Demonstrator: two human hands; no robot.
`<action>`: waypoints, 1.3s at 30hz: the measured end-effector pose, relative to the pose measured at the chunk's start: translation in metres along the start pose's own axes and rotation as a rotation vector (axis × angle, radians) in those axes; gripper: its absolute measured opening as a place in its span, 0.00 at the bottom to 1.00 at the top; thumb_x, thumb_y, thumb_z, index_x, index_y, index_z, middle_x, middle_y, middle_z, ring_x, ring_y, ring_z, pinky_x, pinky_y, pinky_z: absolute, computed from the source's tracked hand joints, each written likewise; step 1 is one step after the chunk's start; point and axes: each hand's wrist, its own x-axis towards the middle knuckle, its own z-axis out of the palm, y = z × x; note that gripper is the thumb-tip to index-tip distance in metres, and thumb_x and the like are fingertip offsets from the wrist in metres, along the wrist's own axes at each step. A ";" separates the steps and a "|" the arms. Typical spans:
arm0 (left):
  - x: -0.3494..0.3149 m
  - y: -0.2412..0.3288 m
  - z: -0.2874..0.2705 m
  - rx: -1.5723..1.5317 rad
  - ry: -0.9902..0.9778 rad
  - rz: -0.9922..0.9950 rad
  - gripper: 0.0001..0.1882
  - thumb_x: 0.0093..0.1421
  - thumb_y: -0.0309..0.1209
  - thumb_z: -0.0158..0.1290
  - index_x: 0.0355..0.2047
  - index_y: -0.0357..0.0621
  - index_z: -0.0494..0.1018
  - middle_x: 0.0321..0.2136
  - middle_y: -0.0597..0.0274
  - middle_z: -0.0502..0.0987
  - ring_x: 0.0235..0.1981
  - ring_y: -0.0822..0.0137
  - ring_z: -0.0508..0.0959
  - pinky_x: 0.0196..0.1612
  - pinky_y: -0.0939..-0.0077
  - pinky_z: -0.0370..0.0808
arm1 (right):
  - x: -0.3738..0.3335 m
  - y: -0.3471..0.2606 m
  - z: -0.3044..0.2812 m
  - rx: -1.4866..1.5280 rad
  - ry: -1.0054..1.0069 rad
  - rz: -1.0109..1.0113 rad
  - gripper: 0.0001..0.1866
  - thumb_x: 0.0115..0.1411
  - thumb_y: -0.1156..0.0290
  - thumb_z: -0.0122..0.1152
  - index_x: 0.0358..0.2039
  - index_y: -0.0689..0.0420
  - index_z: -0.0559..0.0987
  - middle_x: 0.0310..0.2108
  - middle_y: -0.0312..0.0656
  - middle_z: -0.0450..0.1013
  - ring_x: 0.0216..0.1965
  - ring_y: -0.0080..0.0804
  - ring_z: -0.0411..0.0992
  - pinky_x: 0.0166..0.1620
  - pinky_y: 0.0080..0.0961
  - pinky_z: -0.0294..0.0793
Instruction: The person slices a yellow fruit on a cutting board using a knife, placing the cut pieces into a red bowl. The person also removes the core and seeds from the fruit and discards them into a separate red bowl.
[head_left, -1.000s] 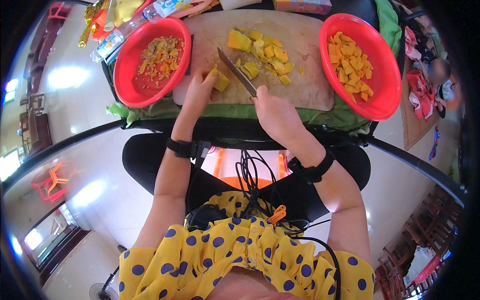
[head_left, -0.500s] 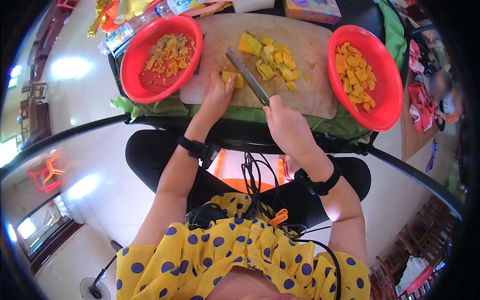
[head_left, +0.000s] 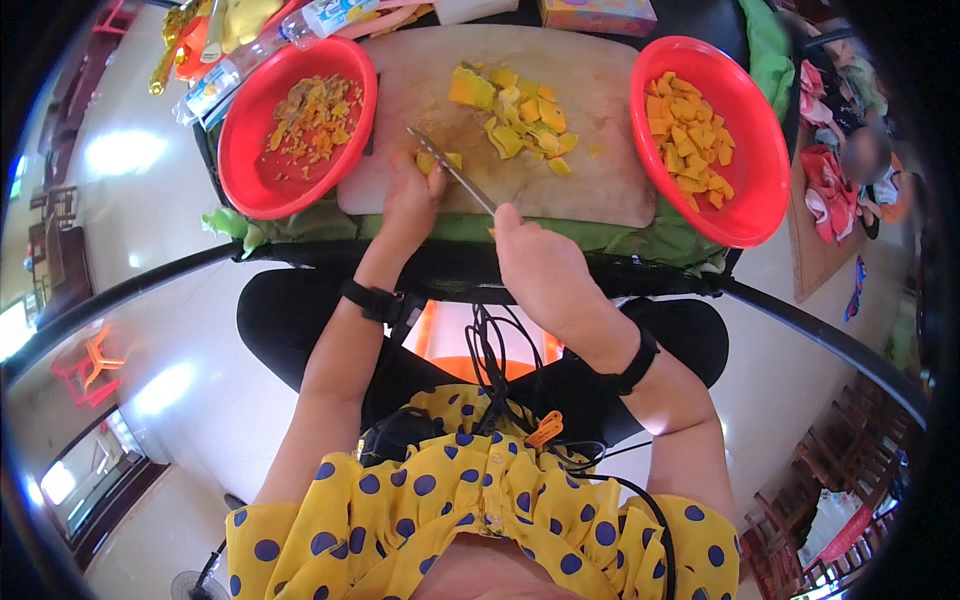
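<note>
Left hand (head_left: 410,200) pins a yellow fruit piece (head_left: 438,162) on the cutting board (head_left: 600,120) to steady it; right hand (head_left: 535,262), grip clenched on the knife (head_left: 452,170), angles the blade toward 10 o'clock.

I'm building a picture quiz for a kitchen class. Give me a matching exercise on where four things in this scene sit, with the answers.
Things:
1. knife
2. bowl of orange cubes
3. bowl of peel scraps
4. yellow piece being cut

Places:
A. at the left end of the cutting board
B. under the left hand fingertips
C. in the right hand, blade across the board
D. at the right end of the board

Pairs: 1-C, 2-D, 3-A, 4-B
</note>
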 end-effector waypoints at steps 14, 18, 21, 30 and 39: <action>-0.001 -0.007 0.004 0.137 -0.112 -0.069 0.26 0.66 0.45 0.49 0.53 0.37 0.58 0.46 0.32 0.71 0.46 0.32 0.74 0.47 0.45 0.72 | 0.053 0.009 0.036 0.070 0.189 -0.037 0.05 0.63 0.75 0.47 0.35 0.63 0.66 0.21 0.56 0.76 0.25 0.55 0.78 0.25 0.47 0.77; -0.008 -0.003 0.003 0.067 -0.028 0.060 0.26 0.67 0.45 0.48 0.56 0.39 0.58 0.50 0.34 0.70 0.49 0.33 0.73 0.49 0.46 0.72 | 0.057 0.005 0.059 0.029 0.178 -0.071 0.07 0.63 0.72 0.46 0.36 0.63 0.66 0.22 0.57 0.76 0.25 0.56 0.78 0.26 0.49 0.77; -0.005 -0.013 -0.001 -0.107 -0.008 0.248 0.31 0.67 0.45 0.51 0.61 0.39 0.55 0.55 0.35 0.64 0.54 0.35 0.70 0.56 0.53 0.69 | 0.056 0.003 0.045 0.058 0.107 0.008 0.08 0.65 0.70 0.46 0.37 0.63 0.65 0.24 0.60 0.76 0.28 0.59 0.78 0.31 0.53 0.76; -0.016 -0.015 -0.030 -0.197 -0.158 0.202 0.32 0.58 0.38 0.64 0.55 0.36 0.63 0.49 0.38 0.66 0.51 0.40 0.72 0.54 0.58 0.70 | 0.026 -0.006 0.005 0.153 0.110 0.101 0.12 0.71 0.63 0.45 0.36 0.60 0.63 0.24 0.58 0.75 0.28 0.62 0.75 0.31 0.54 0.73; -0.020 -0.012 -0.012 -0.127 -0.030 0.184 0.30 0.60 0.40 0.62 0.53 0.34 0.62 0.48 0.35 0.69 0.46 0.38 0.75 0.48 0.54 0.73 | -0.007 -0.010 0.012 0.189 0.117 0.111 0.13 0.71 0.63 0.47 0.35 0.59 0.63 0.23 0.57 0.74 0.28 0.61 0.75 0.31 0.54 0.73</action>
